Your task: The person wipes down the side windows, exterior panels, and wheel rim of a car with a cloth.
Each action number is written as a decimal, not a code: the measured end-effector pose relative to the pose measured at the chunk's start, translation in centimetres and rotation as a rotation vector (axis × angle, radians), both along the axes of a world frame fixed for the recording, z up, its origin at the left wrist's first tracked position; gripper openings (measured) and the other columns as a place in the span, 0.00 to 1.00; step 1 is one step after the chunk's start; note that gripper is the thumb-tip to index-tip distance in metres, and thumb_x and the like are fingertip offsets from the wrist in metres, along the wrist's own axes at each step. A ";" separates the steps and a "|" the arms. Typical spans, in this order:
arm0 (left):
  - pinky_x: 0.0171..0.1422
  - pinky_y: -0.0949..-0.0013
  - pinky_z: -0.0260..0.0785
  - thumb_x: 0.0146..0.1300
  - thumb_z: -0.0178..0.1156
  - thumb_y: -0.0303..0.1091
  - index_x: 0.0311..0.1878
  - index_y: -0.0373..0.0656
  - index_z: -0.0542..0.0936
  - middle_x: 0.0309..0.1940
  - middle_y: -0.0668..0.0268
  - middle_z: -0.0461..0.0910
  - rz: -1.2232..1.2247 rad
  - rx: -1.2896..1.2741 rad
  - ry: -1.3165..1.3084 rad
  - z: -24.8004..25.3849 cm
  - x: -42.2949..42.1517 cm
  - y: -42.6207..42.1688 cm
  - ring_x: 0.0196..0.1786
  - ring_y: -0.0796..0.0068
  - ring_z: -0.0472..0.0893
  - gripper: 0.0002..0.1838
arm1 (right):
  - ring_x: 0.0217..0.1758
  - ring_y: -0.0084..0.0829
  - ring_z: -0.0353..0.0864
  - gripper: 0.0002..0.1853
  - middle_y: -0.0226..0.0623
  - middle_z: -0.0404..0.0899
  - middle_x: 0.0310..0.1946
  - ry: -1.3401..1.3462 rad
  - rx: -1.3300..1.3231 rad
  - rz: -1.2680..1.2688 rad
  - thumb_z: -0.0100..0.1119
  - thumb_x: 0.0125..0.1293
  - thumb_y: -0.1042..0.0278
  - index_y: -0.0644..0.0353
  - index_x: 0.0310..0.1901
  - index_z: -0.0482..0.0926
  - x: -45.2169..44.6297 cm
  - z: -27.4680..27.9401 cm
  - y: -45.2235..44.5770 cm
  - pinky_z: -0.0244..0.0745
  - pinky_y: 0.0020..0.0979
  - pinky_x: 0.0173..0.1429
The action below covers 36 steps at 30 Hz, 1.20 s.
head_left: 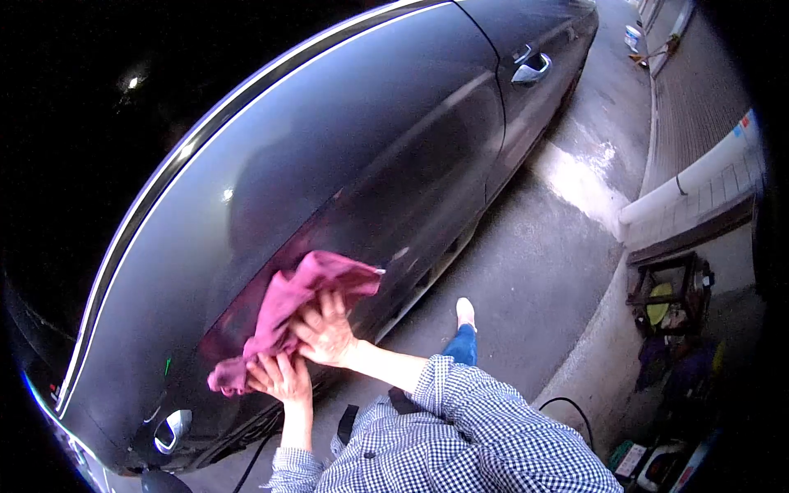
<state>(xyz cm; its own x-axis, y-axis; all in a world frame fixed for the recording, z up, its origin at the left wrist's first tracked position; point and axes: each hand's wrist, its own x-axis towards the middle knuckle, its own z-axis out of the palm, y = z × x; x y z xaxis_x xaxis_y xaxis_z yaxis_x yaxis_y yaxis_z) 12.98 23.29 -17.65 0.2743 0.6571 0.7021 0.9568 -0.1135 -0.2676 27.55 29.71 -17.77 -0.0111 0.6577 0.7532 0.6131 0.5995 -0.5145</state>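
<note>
A pink cloth [283, 308] lies bunched in folds against the lower side of a dark, glossy car door [394, 140]. My left hand [281, 378] is on the cloth's lower part, its fingers bent over the fabric. Just above and to the right, my right hand [326, 331] grips the middle of the cloth, with fingers somewhat apart and curled into it. One loose corner of cloth sticks out beyond my right hand. The thumbs and undersides of both hands are partly hidden.
Chrome door handles [173, 431] [532, 69] stand out from the car. Grey pavement [534, 271] runs alongside, with a shoe [465, 312] on it. A dark frame [670, 287] with a yellow-green object stands by the right wall. A white bucket [632, 36] is farther off; a black hose [575, 404] lies low.
</note>
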 end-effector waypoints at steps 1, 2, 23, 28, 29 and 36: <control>0.74 0.39 0.31 0.57 0.63 0.38 0.61 0.45 0.68 0.71 0.53 0.56 0.004 0.011 -0.029 -0.4 -0.1 -0.6 0.74 0.39 0.48 0.29 | 0.72 0.62 0.46 0.28 0.40 0.61 0.64 -0.058 0.069 0.032 0.60 0.50 0.49 0.47 0.55 0.74 0.1 0.2 0.1 0.33 0.64 0.72; 0.74 0.38 0.32 0.57 0.63 0.36 0.63 0.45 0.65 0.72 0.53 0.54 0.022 0.018 -0.061 -1.2 0.0 -0.9 0.74 0.37 0.48 0.31 | 0.72 0.59 0.48 0.28 0.38 0.64 0.63 -0.118 0.137 0.066 0.60 0.49 0.48 0.47 0.54 0.75 0.5 0.4 0.3 0.36 0.63 0.72; 0.70 0.33 0.29 0.56 0.62 0.50 0.63 0.41 0.67 0.72 0.49 0.50 -0.045 0.030 0.089 16.6 33.9 3.2 0.73 0.35 0.48 0.35 | 0.67 0.42 0.63 0.29 0.24 0.74 0.57 -0.105 0.410 -0.031 0.57 0.47 0.32 0.37 0.49 0.80 35.4 14.2 5.9 0.50 0.56 0.69; 0.70 0.37 0.31 0.59 0.61 0.45 0.57 0.47 0.75 0.69 0.54 0.61 -0.218 -0.058 0.332 15.3 42.2 9.1 0.74 0.48 0.54 0.24 | 0.76 0.52 0.42 0.41 0.39 0.58 0.70 0.085 0.133 -0.255 0.47 0.54 0.25 0.42 0.64 0.68 41.4 6.5 9.4 0.31 0.60 0.74; 0.70 0.37 0.32 0.60 0.58 0.42 0.59 0.47 0.73 0.70 0.55 0.60 -0.238 -0.182 0.428 14.4 42.4 10.7 0.74 0.49 0.53 0.23 | 0.76 0.57 0.38 0.45 0.44 0.50 0.72 0.133 0.126 -0.302 0.44 0.54 0.23 0.45 0.68 0.61 41.1 3.8 10.8 0.31 0.60 0.74; 0.74 0.44 0.30 0.59 0.45 0.36 0.67 0.40 0.64 0.74 0.60 0.52 -0.517 -0.428 0.761 9.6 43.6 14.5 0.76 0.59 0.50 0.31 | 0.75 0.58 0.43 0.40 0.58 0.43 0.72 0.278 -0.402 -0.646 0.40 0.68 0.42 0.64 0.72 0.44 32.7 -13.5 10.8 0.37 0.52 0.76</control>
<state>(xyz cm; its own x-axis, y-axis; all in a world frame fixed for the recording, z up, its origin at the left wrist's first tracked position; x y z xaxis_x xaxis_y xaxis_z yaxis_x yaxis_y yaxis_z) 56.59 37.82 -8.09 0.8726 0.4863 -0.0444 0.3555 -0.6950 -0.6249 60.22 40.51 -31.24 0.6162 0.6911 0.3776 0.5933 -0.0921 -0.7997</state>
